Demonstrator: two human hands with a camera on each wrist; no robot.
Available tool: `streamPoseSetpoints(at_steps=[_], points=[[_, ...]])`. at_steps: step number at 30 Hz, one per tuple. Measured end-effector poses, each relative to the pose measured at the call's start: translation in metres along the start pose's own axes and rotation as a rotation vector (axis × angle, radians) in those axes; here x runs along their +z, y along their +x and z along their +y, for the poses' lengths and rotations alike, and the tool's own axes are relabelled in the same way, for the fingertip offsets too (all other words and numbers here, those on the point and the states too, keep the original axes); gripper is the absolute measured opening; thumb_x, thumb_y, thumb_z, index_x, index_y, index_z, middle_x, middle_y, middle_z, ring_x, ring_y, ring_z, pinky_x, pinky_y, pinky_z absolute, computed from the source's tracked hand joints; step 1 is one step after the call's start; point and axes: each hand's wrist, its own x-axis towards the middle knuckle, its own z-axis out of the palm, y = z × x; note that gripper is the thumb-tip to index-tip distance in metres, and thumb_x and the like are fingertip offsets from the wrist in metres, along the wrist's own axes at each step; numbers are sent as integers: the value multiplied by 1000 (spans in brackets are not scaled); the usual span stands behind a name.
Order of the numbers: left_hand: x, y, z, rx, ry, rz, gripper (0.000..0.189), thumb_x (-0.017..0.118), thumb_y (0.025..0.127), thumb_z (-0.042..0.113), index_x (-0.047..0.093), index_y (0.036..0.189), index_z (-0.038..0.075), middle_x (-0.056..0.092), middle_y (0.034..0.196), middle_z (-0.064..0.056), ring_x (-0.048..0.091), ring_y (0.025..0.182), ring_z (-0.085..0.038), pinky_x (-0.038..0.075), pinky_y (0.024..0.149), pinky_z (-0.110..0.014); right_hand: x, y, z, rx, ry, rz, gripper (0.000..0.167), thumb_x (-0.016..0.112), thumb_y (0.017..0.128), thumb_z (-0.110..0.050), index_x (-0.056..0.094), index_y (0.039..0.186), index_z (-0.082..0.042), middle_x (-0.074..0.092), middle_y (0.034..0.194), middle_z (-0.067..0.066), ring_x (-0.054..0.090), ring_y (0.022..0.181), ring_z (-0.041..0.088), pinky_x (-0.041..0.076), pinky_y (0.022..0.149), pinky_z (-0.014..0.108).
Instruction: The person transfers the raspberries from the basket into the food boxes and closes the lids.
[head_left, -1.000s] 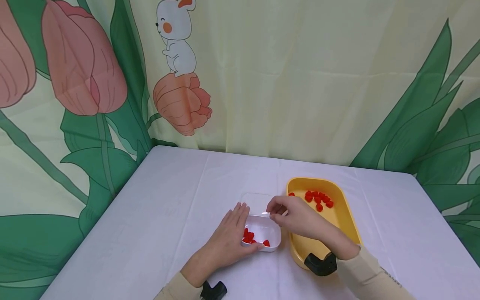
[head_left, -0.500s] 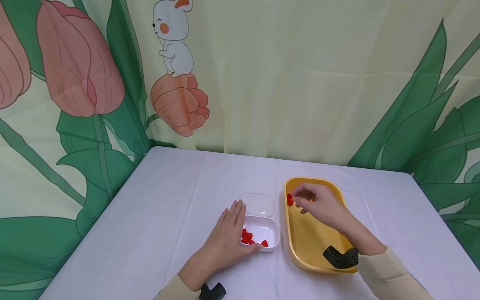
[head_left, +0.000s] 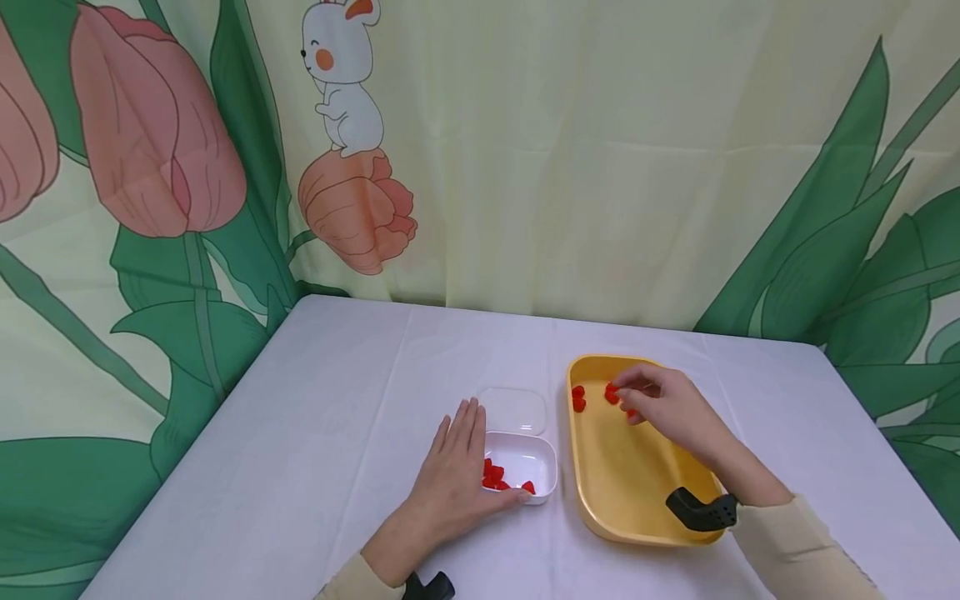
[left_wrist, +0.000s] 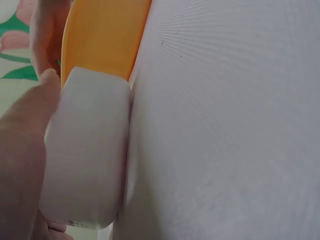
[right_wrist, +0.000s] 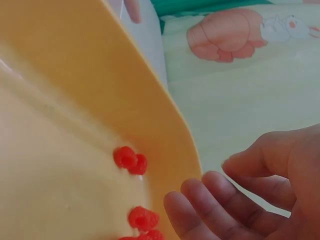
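My left hand (head_left: 457,471) rests along the left and near sides of a small white box (head_left: 538,457), its fingers straight and its thumb at the near rim. Several red raspberries (head_left: 493,473) lie in the box, partly hidden by that hand. In the left wrist view, the thumb (left_wrist: 42,100) lies by the upper edge of the box wall (left_wrist: 87,150). Over the far part of a yellow tray (head_left: 622,492) is my right hand (head_left: 671,412), fingers loosely bent and apart from the thumb, with nothing between them. Raspberries (right_wrist: 131,159) lie along the tray's far end beneath it; the hand hides some.
A clear lid (head_left: 513,410) lies flat behind the white box. The tray stands just right of the box, with a narrow gap between. A white cloth covers the table (head_left: 360,375); a printed curtain (head_left: 562,167) hangs behind its far edge.
My right hand has moved from above the white box, rightward over the yellow tray's far end, uncovering the box's right side and the lid. The left hand has stayed at the box.
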Motion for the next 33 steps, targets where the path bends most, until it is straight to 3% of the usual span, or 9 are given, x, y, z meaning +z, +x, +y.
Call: streamPoseSetpoints(at_steps=[9, 17, 26, 33], points=[[0, 0, 3, -13, 22, -6, 116, 58, 78, 77, 19, 157, 1, 17, 166, -14, 13, 155, -29, 18, 125, -49, -3, 4, 13, 54, -70, 36, 30, 55, 100, -15, 59, 124, 3, 65, 117, 22, 65, 91, 26, 62, 78, 36], [1, -1, 2, -9, 29, -6, 115, 58, 78, 76, 20, 156, 1, 16, 166, -14, 12, 155, -30, 16, 126, -49, -2, 6, 17, 81, -124, 54, 27, 54, 99, -12, 60, 121, 4, 65, 113, 23, 65, 88, 26, 61, 79, 39], [1, 1, 1, -2, 24, -2, 116, 56, 79, 78, 19, 156, 0, 14, 167, -14, 9, 156, -29, 13, 126, -49, -1, 12, 20, 90, -225, 38, 24, 55, 96, -7, 61, 117, 4, 66, 109, 21, 59, 89, 26, 57, 74, 31], [1, 0, 2, -5, 13, -8, 115, 57, 79, 77, 19, 156, 0, 15, 166, -15, 10, 156, -29, 13, 126, -49, 1, 14, 21, 92, -246, 21, 24, 57, 93, -3, 60, 115, 5, 64, 109, 22, 57, 93, 31, 59, 78, 37]])
